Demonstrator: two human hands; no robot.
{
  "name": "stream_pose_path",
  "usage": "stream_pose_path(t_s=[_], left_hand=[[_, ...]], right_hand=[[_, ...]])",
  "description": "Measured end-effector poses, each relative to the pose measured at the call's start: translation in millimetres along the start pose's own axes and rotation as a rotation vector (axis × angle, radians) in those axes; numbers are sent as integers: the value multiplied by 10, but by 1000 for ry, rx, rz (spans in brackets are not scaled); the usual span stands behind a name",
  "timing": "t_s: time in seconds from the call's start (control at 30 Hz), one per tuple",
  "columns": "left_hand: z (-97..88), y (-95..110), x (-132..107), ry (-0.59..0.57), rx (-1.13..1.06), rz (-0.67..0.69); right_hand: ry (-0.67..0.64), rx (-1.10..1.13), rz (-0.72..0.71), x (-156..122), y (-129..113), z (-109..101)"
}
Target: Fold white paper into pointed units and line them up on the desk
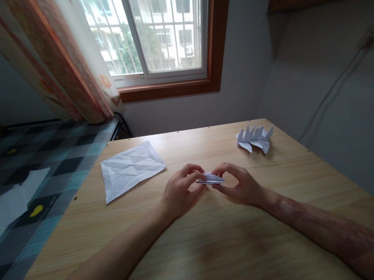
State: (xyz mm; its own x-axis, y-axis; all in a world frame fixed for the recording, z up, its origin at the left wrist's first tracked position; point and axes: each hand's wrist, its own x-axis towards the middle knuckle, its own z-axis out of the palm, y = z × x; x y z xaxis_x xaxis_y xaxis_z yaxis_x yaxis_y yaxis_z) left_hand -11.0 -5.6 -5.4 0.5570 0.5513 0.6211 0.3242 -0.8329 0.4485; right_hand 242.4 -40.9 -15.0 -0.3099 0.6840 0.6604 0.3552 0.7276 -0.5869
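A small piece of folded white paper (212, 178) is held just above the middle of the table, between both hands. My left hand (183, 187) pinches its left end with thumb and fingers. On the opposite end, my right hand (240, 182) grips it the same way, thumb below and fingers on top. The paper lies nearly flat in several layers; its exact shape is partly hidden by the fingertips. To the left rests a creased white paper sheet (132, 169), unfolded, with crossing fold lines. Several pointed folded-paper pieces (255, 138) sit clustered at the back right.
The wooden table (221, 245) ends at a back edge near the wall and window (168, 27). Left of it stands a bed with a checked cover (72, 159), on which white sheets (9, 207) lie. A cable (328, 91) runs down the right wall.
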Motion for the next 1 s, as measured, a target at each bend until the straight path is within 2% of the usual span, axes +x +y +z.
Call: stream_pose_path(t_s=[0.23, 0.47, 0.63, 0.7, 0.83, 1.0], left_hand=[[-3, 16, -2, -34, -51, 12], [-14, 55, -14, -54, -175, -45], [34, 48, -32, -32, -227, -160], [41, 38, -17, -45, -258, -194], [6, 21, 43, -144, -263, -220], [-27, 22, 65, -186, -307, -297]], right_hand=[[-97, -51, -69, 26, 0, -6], [-84, -147, -55, 29, 32, 17], [-140, -134, -62, 34, 68, 19], [-114, -151, -40, 24, 72, 21], [-53, -147, 15, 6, 63, 20], [-59, -60, 49, 13, 31, 2]])
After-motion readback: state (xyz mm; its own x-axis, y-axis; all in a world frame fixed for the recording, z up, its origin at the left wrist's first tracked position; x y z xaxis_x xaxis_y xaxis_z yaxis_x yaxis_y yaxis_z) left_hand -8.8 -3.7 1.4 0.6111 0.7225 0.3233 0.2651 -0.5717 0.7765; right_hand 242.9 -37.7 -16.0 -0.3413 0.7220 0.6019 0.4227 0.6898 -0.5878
